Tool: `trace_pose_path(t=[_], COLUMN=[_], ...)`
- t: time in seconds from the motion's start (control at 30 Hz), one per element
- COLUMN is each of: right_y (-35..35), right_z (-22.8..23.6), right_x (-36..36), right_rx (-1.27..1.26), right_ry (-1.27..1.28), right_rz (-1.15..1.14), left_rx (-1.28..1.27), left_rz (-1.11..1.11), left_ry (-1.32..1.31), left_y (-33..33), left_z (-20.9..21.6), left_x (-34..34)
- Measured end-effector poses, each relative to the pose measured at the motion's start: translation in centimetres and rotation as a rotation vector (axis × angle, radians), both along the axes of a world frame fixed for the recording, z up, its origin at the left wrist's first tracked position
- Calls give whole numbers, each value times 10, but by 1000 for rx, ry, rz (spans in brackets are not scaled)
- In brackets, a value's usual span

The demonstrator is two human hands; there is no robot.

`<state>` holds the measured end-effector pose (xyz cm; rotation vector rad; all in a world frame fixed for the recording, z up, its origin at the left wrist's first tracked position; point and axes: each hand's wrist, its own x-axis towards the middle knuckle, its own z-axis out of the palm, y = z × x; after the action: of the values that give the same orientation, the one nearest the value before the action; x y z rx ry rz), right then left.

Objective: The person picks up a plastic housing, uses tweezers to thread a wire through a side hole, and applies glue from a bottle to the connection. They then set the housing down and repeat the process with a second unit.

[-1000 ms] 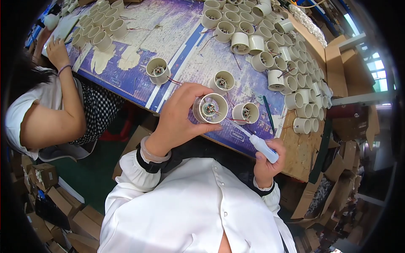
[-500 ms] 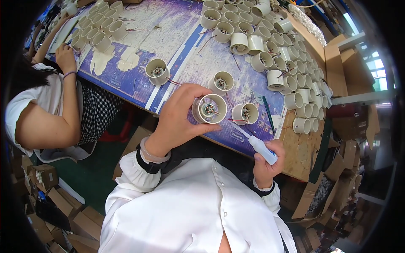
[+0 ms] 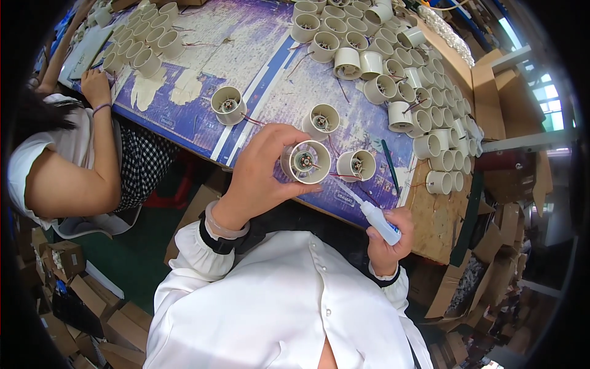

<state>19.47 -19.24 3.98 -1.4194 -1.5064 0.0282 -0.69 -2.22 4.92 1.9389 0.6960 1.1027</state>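
My left hand (image 3: 253, 172) is closed round a white plastic cup (image 3: 291, 174), tilted so that its mouth faces me. Inside it sits a round metal part with a thin wire. In my right hand (image 3: 388, 249) is a small white squeeze bottle (image 3: 380, 222) with a long thin nozzle. The nozzle points up and left, toward the space between the held cup and a similar cup (image 3: 365, 166) on the table. Just beyond my left fingers stands another cup (image 3: 330, 126). A further one (image 3: 228, 114) with red wires is to their left.
A worn purple table (image 3: 196, 126) carries many similar cups (image 3: 402, 117) at the right and a smaller group (image 3: 147, 63) at the far left. A dark green stick (image 3: 390, 165) lies near the right edge. Another person (image 3: 67, 166) sits at the left. Cardboard boxes (image 3: 491, 246) flank the table.
My right hand and the bottle have shifted slightly left. The cup in my left hand has barely moved. At the left, the seated person's upper arm has moved a little.
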Motion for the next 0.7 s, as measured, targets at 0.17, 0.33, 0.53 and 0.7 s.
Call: trace_pose_path(t=[0.17,0.33,0.53,0.7], right_y=[0,0,-1,-2], right_z=[2,0,-5,-10], right_x=[-1,-1,0,-1], right_rx=[4,1,6,5], right_ry=[-46,-36,-12,110], right_rz=[8,5,-2,-51], left_rx=[-8,-16,-12,13], left_rz=[-7,-6,-3,-17], left_ry=[-9,-20,-17,30], left_y=[-1,-2,-2,-2], left_z=[-1,-3,-5,-8], left_x=[0,0,0,-3])
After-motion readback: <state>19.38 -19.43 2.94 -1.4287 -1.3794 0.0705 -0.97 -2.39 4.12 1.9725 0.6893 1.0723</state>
